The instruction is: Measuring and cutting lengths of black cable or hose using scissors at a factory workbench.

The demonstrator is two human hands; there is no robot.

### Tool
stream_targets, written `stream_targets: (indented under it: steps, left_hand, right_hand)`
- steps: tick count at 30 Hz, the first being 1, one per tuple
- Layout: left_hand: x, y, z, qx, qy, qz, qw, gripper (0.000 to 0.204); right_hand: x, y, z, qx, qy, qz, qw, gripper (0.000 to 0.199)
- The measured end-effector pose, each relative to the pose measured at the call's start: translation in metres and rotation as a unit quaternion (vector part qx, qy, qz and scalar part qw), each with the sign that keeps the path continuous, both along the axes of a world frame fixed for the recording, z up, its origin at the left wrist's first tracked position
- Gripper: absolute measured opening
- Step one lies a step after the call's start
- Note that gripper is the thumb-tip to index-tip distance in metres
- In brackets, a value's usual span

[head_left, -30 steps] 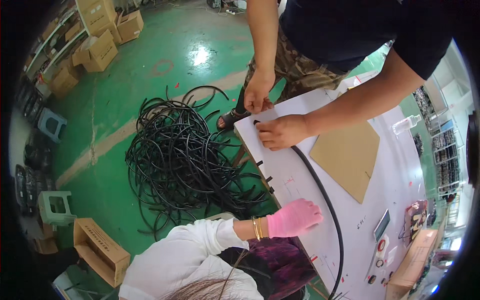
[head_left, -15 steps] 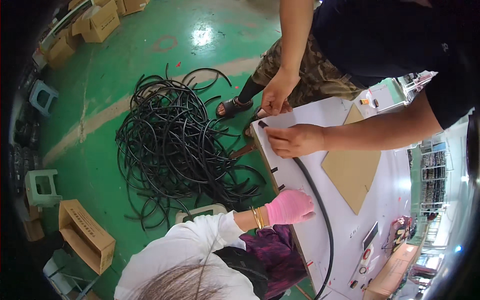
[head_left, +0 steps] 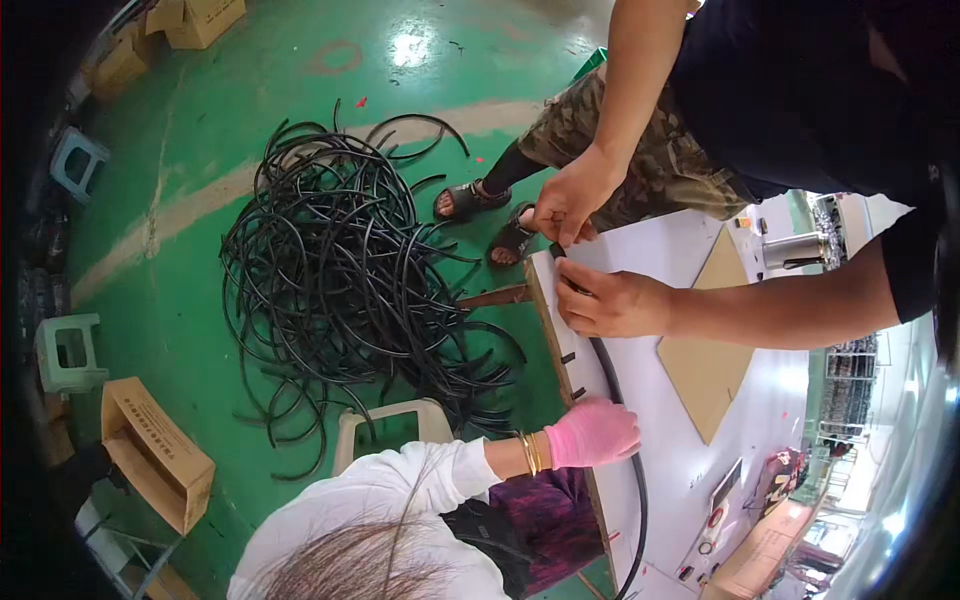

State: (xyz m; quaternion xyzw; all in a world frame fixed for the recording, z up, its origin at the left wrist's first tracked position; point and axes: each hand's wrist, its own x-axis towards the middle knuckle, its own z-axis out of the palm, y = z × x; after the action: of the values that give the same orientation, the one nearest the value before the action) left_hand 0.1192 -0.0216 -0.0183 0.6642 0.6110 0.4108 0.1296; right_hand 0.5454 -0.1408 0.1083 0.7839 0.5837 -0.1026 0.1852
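Pressing black cable [head_left: 622,400] beside co-worker's pink-gloved hand [head_left: 592,433].

free: bare white table [head_left: 640,420] centre right | blocked: co-worker's pink-gloved hand [head_left: 592,433] on table edge, black cable [head_left: 618,400] along it, cardboard sheet [head_left: 712,350] right | floor left: cable tangle [head_left: 345,290]

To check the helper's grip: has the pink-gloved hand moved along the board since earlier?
No. The pink-gloved hand stays on the hose at the board edge, just past the same dark pegs; only the view shifted.
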Motion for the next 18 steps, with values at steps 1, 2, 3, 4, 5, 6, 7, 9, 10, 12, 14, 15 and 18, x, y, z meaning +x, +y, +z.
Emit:
stream_targets:
  steps: [1,2,3,4,5,6,7,9,10,12,14,15,18]
  left_hand:
    - [0.001,0.001,-0.002,0.037,-0.012,0.007,0.999,0.035]
    - [0.002,0.001,-0.006,0.035,-0.014,0.007,0.999,0.035]
    - [0.003,0.001,-0.008,0.037,-0.014,0.012,0.999,0.035]
    - [0.003,0.001,-0.007,0.045,-0.015,0.017,0.999,0.035]
    - [0.002,0.001,-0.005,0.046,-0.017,0.017,0.999,0.035]
    - [0.001,0.001,-0.004,0.036,-0.022,0.008,0.999,0.035]
    - [0.0,0.001,-0.003,0.026,-0.026,-0.001,0.999,0.035]
    - [-0.001,0.0,-0.002,0.017,-0.025,-0.005,1.0,0.035]
    - [-0.002,-0.001,-0.002,0.006,-0.022,-0.01,1.0,0.035]
    - [-0.003,-0.001,-0.004,0.014,-0.025,-0.01,1.0,0.035]
    - [-0.002,0.001,-0.001,0.03,-0.027,-0.013,0.999,0.035]
    - [-0.001,0.002,0.002,0.038,-0.026,-0.014,0.999,0.035]
    - [-0.004,-0.003,-0.005,0.043,-0.025,-0.003,0.999,0.035]
  right_hand:
    - [-0.006,0.007,-0.003,-0.002,-0.002,-0.001,1.0,0.048]
    - [-0.012,0.01,-0.005,0.012,-0.017,0.01,1.0,0.047]
    - [-0.018,0.011,-0.008,0.025,-0.032,0.022,0.999,0.046]
    - [-0.035,0.017,-0.013,0.043,-0.048,0.033,0.997,0.044]
    - [-0.052,0.022,-0.017,0.061,-0.063,0.044,0.995,0.043]
    - [-0.07,0.027,-0.021,0.077,-0.078,0.055,0.992,0.042]
    - [-0.098,0.039,-0.035,0.094,-0.093,0.067,0.989,0.041]
    - [-0.158,0.061,-0.056,0.126,-0.121,0.092,0.98,0.038]
    - [-0.19,0.069,-0.065,0.141,-0.135,0.104,0.975,0.037]
    - [-0.266,0.091,-0.086,0.172,-0.164,0.127,0.963,0.036]
    - [-0.307,0.109,-0.109,0.208,-0.193,0.144,0.948,0.034]
    - [-0.406,0.14,-0.13,0.227,-0.208,0.152,0.939,0.034]
    - [-0.277,0.093,-0.141,0.212,-0.214,0.172,0.938,0.034]
